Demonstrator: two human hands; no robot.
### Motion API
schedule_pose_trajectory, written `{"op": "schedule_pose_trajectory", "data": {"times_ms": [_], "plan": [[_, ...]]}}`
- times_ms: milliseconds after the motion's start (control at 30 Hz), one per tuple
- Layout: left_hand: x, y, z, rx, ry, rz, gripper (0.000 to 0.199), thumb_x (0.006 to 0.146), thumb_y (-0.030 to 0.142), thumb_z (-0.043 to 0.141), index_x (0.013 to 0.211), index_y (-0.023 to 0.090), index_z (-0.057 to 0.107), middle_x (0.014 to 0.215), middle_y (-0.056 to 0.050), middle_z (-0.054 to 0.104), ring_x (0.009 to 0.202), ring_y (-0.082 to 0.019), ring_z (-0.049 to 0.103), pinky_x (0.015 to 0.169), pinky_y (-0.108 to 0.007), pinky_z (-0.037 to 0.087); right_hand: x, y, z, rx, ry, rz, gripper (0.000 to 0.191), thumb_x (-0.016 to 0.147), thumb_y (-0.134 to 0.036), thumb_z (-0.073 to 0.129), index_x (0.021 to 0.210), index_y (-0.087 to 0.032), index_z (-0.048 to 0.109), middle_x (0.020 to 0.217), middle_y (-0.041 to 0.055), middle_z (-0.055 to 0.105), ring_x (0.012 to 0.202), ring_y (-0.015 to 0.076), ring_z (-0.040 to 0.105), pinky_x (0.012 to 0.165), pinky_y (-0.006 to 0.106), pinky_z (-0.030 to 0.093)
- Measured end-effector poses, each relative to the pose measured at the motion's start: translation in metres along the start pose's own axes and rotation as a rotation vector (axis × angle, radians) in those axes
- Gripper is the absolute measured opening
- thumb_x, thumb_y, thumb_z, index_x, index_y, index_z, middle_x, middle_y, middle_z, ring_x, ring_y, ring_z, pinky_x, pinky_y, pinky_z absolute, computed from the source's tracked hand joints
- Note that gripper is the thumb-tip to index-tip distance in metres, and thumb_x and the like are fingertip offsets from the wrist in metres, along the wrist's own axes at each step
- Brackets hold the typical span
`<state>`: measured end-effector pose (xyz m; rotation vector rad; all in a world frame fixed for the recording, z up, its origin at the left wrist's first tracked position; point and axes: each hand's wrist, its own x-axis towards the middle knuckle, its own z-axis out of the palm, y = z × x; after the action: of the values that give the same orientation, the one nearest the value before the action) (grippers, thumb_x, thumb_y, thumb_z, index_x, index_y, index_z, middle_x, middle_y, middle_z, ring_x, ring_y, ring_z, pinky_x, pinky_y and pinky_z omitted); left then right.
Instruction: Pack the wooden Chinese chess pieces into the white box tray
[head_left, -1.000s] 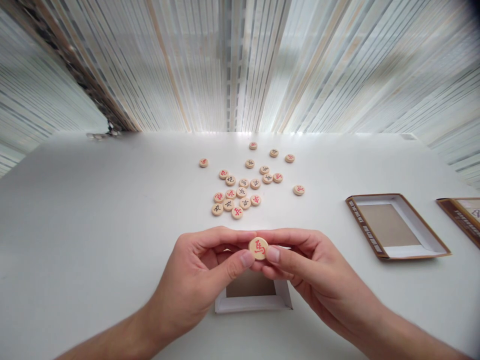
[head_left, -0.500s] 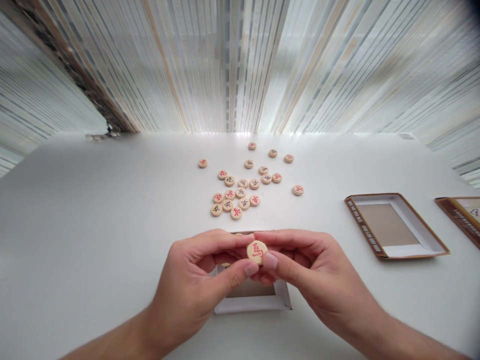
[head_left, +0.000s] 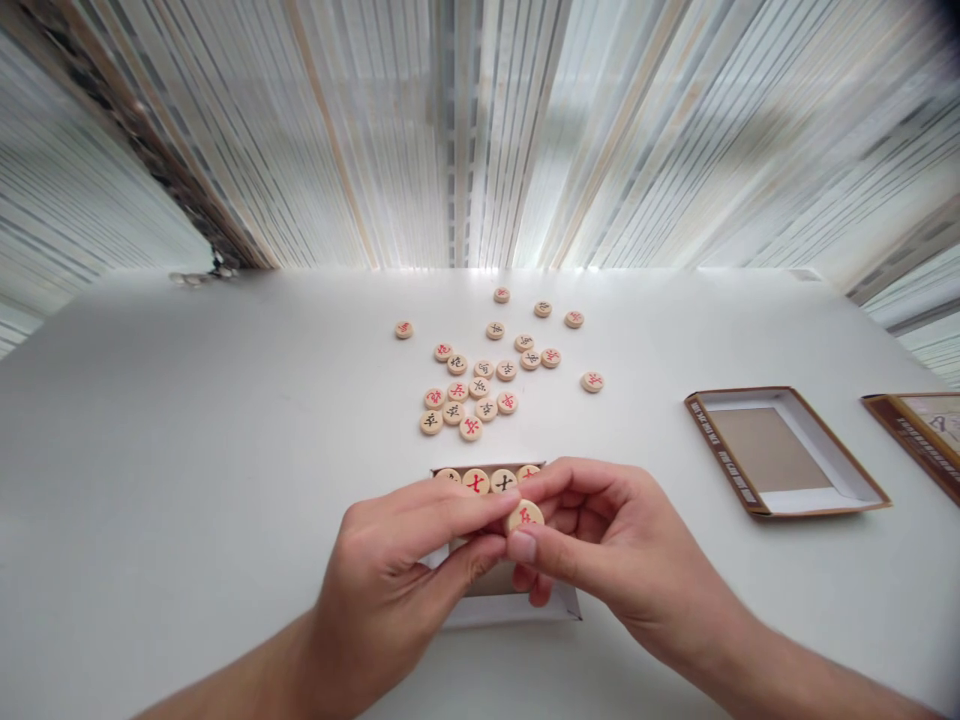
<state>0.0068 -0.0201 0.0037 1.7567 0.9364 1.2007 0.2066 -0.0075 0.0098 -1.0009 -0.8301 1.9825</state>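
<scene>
Between my hands is a round Chinese chess piece [head_left: 525, 517] with a red character, tilted so that its face shows foreshortened. My right hand [head_left: 607, 530] pinches it with thumb and fingers. From the other side, my left hand [head_left: 420, 545] closes its fingertips at the piece's left edge, index finger above and thumb below. Both hands are over an open cardboard box tray [head_left: 517, 608]. Along its far side lies a row of pieces, including a red-marked piece [head_left: 475, 482] and a black-marked piece [head_left: 503, 481]. My fingers cover much of the tray.
Beyond the tray, several loose pieces [head_left: 484, 388] with red or black characters lie scattered on the white table [head_left: 225, 480]. To the right are a box lid or tray [head_left: 780, 505] and, partly cut off, a brown printed box part [head_left: 907, 430]. A striped curtain [head_left: 420, 130] hangs behind the table.
The held piece has tipped and shifted slightly right and down. My left hand has lowered a little, and the row of pieces in the tray has come into sight.
</scene>
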Motion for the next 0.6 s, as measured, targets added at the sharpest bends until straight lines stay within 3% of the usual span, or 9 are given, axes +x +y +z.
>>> {"op": "schedule_pose_trajectory", "data": {"times_ms": [367, 600], "plan": [[0.0032, -0.0011, 0.0027, -0.034, -0.038, 0.036, 0.044, 0.091, 0.004, 0.083, 0.127, 0.028, 0.082, 0.092, 0.001, 0.086, 0.081, -0.013, 0.078, 0.084, -0.021, 0.062, -0.0007, 0.0007, -0.0022, -0.018, -0.043, -0.056, 0.025, 0.079, -0.029, 0.098, 0.078, -0.015, 0.077, 0.069, 0.0019, 0.076, 0.058, 0.0103, 0.068, 0.059, 0.019, 0.058], [0.0029, -0.0047, 0.0025, -0.074, 0.033, -0.04, 0.044, 0.089, 0.003, 0.083, 0.122, 0.032, 0.085, 0.097, 0.002, 0.086, 0.082, -0.01, 0.078, 0.078, -0.015, 0.062, 0.0026, 0.0052, -0.0059, -0.016, -0.083, -0.096, 0.024, 0.093, -0.04, 0.086, 0.094, -0.016, 0.083, 0.073, 0.0024, 0.075, 0.058, 0.0095, 0.068, 0.057, 0.019, 0.058]]}}
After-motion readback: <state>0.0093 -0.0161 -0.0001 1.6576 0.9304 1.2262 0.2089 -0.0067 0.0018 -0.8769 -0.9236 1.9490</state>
